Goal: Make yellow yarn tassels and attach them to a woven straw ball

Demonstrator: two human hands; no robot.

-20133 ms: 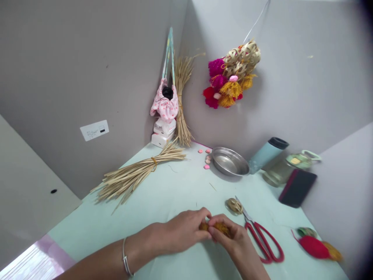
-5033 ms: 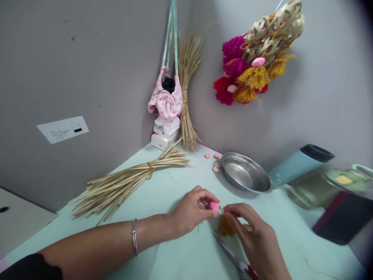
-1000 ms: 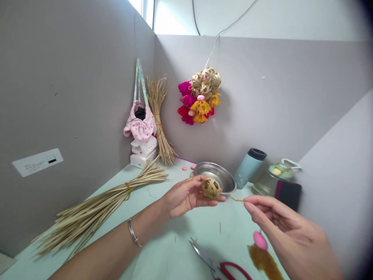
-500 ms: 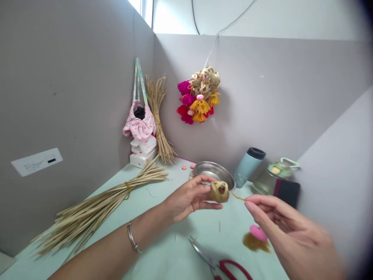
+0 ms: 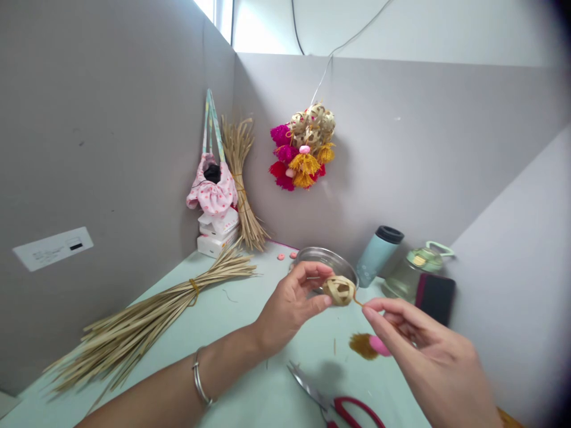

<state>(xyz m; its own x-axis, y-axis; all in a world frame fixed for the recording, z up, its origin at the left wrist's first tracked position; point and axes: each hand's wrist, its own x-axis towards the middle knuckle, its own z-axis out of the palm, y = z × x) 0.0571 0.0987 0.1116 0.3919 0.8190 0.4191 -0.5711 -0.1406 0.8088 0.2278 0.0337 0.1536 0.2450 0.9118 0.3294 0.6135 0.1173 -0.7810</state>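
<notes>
My left hand is closed on a small woven ball of pale straw strips, gripping it between thumb and fingers above the table. An orange-brown cord runs from the ball's right side to my right hand, which pinches it between thumb and forefinger. Below the right hand hangs a mustard-yellow tassel with a pink bead, partly behind the fingers. Red-handled scissors lie on the table beneath, their blades slightly apart.
A bundle of straw strips lies at left; another bundle leans in the corner beside a polka-dot bag. Behind my hands stand a metal bowl, a blue tumbler, a green bottle and a phone. Tasselled balls hang above.
My left hand has turned the ball and changed its grip. My right hand has moved left, closer to the ball, and the tassel with its bead has swung left.
</notes>
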